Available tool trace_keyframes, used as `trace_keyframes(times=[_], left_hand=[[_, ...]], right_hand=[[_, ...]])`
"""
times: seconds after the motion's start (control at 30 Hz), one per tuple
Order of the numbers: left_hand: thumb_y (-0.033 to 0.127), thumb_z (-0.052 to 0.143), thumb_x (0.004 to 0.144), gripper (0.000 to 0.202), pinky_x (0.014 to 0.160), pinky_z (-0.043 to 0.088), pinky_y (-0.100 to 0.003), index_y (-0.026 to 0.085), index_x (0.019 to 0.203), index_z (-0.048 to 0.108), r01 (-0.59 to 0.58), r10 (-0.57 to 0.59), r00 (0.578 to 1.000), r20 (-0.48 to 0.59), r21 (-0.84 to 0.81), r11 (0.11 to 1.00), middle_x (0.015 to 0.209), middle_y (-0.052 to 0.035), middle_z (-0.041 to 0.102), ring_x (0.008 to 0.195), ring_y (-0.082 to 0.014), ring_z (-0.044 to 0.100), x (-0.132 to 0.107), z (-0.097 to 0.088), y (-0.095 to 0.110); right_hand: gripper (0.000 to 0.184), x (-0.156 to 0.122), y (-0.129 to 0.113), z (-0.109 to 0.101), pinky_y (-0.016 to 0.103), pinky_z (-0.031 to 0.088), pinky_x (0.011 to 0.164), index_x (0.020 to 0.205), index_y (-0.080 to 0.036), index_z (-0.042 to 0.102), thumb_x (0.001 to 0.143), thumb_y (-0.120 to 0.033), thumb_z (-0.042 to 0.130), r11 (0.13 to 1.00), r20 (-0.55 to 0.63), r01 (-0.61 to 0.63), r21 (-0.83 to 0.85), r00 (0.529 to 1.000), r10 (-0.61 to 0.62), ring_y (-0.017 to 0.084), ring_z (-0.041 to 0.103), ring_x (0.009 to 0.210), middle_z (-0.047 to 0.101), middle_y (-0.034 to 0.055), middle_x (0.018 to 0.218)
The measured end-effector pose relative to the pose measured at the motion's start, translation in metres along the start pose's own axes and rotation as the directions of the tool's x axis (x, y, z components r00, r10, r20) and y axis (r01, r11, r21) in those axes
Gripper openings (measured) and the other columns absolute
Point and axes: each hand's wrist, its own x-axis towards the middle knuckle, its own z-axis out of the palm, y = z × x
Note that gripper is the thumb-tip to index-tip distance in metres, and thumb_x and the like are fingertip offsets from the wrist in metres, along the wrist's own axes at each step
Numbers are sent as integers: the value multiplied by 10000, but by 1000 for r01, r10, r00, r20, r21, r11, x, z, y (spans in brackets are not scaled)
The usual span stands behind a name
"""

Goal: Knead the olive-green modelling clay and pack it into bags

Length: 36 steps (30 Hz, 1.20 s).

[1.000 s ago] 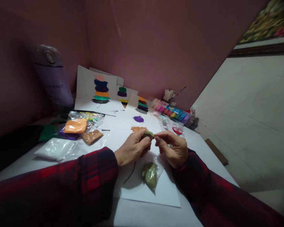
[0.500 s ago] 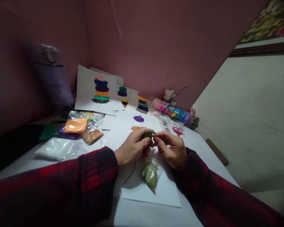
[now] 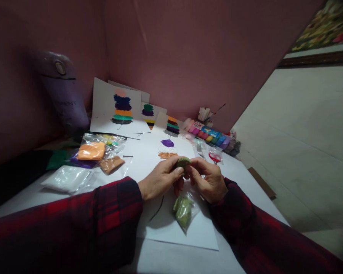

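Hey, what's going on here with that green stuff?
Someone's left hand holds a small green lump, and the right hand meets its edge. Below the hands, a clear bag with more green stuff lies on a white sheet. An orange packet and a white packet are off to the left.

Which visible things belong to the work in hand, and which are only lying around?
In use, it seems:
green lump, held by the left hand, with the right hand at its edge
bag with green contents
paper sheet beneath

Probably only lying about:
purple bottle
fork
orange packet
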Motion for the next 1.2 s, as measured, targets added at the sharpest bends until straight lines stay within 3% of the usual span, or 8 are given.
trace_keyframes(times=[0.1, 0.3, 0.63, 0.87, 1.2], left_hand=[[465, 491, 948, 395, 557, 489, -275, 121, 1137, 535, 29, -29, 1000, -13, -9, 1000, 672, 1, 549, 562, -134, 555, -1, 0, 0], [581, 459, 939, 568, 572, 494, -284, 115, 1240, 580, 54, -55, 998, -32, -24, 998, 643, -16, 585, 550, -142, 573, -2, 1, 0], [480, 577, 915, 452, 547, 477, -242, 130, 1191, 658, 65, -67, 998, -7, -144, 987, 701, -36, 636, 575, -133, 616, 1, -2, -1], [513, 550, 920, 495, 542, 473, -255, 128, 1218, 641, 64, -66, 998, -20, -72, 995, 618, -19, 611, 524, -132, 576, 0, -2, 0], [541, 508, 930, 450, 518, 451, -251, 118, 867, 648, 78, -80, 996, -36, -40, 996, 589, -32, 600, 489, -128, 556, 0, -2, 4]], right_hand=[[217, 0, 2, -1, 256, 432, 451, 920, -158, 689, 938, -319, 545, 1000, 14, 14, -6, 1000, -14, 117, 531, 473, 657, 27, 664], [211, 0, 4, -1, 259, 427, 460, 955, -152, 697, 920, -328, 587, 999, 27, 30, 40, 999, -31, 126, 547, 517, 674, 46, 706], [137, 0, 4, -2, 239, 419, 463, 880, -162, 687, 919, -263, 602, 990, 9, 143, 15, 990, -143, 112, 544, 547, 636, 33, 724], [144, -1, 3, -2, 245, 414, 462, 866, -167, 667, 917, -282, 596, 993, 10, 113, -26, 994, -113, 110, 518, 520, 607, 15, 676], [191, -1, 2, -2, 258, 403, 462, 815, -162, 659, 912, -311, 591, 994, 12, 101, -42, 995, -101, 117, 518, 508, 620, 28, 659]])
